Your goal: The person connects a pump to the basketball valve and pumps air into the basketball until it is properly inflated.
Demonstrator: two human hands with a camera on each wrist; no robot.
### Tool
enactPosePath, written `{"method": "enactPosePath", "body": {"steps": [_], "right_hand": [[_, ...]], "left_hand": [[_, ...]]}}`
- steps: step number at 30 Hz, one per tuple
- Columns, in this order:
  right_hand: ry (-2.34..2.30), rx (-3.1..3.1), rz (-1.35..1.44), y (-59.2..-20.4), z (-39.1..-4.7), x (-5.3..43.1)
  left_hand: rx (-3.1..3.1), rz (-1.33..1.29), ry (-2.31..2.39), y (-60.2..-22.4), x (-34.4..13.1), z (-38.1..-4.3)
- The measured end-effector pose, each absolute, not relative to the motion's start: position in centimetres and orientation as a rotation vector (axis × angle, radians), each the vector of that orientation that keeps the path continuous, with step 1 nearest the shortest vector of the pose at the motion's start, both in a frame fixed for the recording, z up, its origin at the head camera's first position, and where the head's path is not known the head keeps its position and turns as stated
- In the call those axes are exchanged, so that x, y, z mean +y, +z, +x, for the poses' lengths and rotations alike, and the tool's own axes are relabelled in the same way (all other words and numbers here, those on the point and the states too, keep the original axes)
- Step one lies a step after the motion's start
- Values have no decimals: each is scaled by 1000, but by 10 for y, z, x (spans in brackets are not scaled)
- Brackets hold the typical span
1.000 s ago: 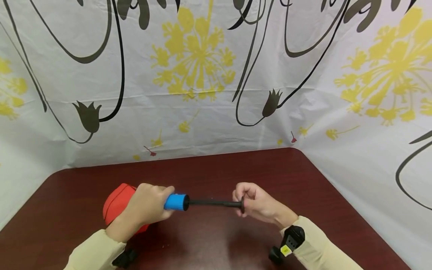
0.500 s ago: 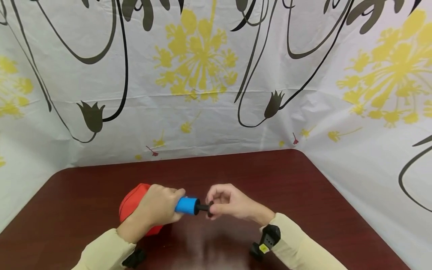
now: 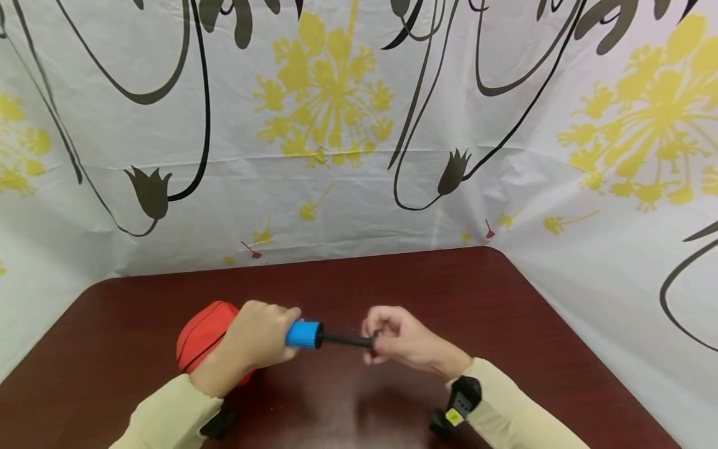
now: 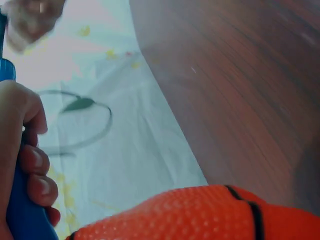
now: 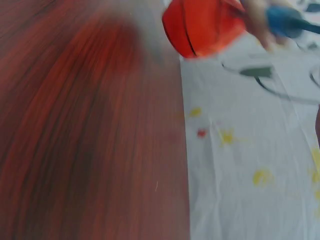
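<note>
My left hand (image 3: 255,333) wraps its fingers round the blue barrel (image 3: 303,335) of a hand pump, held above the table. From the barrel's end a black rod (image 3: 343,340) sticks out partway to the right. My right hand (image 3: 406,342) pinches the black handle at the rod's tip, its fingers covering most of it. Behind the left hand is a red-orange ball (image 3: 203,333) with black seams, partly hidden by that hand and wrist. The left wrist view shows the ball's pebbled skin (image 4: 185,215) close up, beside the curled fingers (image 4: 37,160) on the barrel.
Beneath the hands lies a dark red-brown wooden table (image 3: 359,280) with rounded far corners. A white cloth (image 3: 348,212) printed with yellow and dark flowers hangs along its back and sides. A black device (image 3: 465,399) is strapped to the right wrist.
My right hand pushed the rod nearly all the way into the barrel, then drew it partly out to the right again. The left hand and ball shifted right, then back left.
</note>
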State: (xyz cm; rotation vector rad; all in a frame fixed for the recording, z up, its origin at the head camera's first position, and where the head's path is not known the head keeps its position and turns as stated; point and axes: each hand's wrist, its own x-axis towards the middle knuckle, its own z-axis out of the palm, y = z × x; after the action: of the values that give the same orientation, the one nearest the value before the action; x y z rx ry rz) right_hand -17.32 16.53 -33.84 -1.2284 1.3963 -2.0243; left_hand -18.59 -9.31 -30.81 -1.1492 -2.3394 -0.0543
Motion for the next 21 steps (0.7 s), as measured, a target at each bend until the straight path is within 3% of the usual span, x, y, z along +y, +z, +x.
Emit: {"method": "enactPosePath", "body": {"steps": [6, 12, 21], "right_hand": [[-2037, 1492, -1244, -330, -177, 145], [-2066, 1475, -1163, -330, -168, 169], [-2108, 1213, -1266, -332, -170, 197]], "left_hand": [[-2311, -1152, -96, -302, -77, -186], [-2290, -1195, -79, -303, -75, -187], [-2348, -1101, -35, -303, -93, -188]]}}
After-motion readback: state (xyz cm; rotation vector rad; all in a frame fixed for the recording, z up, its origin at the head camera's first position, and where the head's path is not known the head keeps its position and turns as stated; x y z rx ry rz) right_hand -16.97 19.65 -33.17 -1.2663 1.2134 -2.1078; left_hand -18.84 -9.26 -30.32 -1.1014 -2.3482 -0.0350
